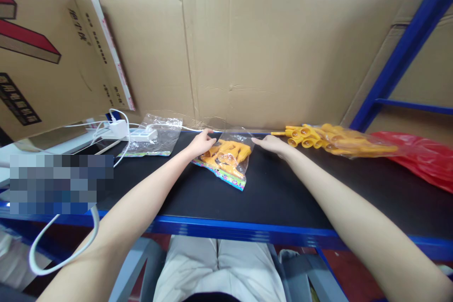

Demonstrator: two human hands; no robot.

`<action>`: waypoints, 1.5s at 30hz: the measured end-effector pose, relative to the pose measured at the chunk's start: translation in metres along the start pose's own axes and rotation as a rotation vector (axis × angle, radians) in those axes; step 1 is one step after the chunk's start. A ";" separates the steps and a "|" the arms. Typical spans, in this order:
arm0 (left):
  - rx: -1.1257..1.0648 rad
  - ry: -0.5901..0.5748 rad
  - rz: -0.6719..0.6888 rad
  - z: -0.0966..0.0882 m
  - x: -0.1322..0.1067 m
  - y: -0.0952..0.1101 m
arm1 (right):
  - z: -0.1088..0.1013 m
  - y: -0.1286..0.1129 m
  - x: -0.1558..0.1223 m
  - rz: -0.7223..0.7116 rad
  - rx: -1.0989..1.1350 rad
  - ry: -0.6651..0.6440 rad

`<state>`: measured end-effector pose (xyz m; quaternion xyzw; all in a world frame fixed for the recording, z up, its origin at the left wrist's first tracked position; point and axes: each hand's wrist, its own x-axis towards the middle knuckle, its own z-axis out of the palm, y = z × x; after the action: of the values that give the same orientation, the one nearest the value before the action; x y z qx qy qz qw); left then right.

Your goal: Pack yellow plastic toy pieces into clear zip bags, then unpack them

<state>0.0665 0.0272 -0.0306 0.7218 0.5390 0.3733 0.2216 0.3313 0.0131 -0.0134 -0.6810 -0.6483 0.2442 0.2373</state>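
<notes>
A clear plastic bag [228, 177] with a colourful printed strip along its near edge lies on the black tabletop in front of me. Inside it are several yellow-orange plastic pieces [230, 152]. My left hand [203, 144] is at the bag's far left side, thumb and forefinger closed on the film. At the far right corner, my right hand [271, 143] pinches the bag's edge. Further right, a pile of similar yellow pieces [306, 137] with cup-like ends spills from a larger clear bag [375, 144].
Another clear bag [161, 139] lies flat at the left, beside a white power strip [141, 134] with a plug and cables. A red plastic bag [421, 155] lies far right. Cardboard [269, 56] walls the back; a blue rail [247, 229] edges the front.
</notes>
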 end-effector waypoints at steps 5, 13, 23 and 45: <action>-0.211 -0.140 -0.195 -0.005 -0.002 0.006 | 0.000 -0.006 -0.006 0.095 0.113 -0.169; 0.127 0.005 -0.162 -0.008 -0.001 -0.002 | 0.010 -0.003 -0.001 0.014 0.297 -0.166; 0.044 -0.075 -0.187 -0.003 -0.008 0.003 | 0.019 0.000 0.004 -0.012 0.467 -0.111; -0.548 -0.071 -0.381 0.000 -0.001 0.001 | 0.022 -0.001 -0.001 0.012 0.720 -0.308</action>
<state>0.0667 0.0264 -0.0302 0.5342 0.5358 0.4309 0.4918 0.3166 0.0125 -0.0294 -0.5134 -0.5450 0.5569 0.3594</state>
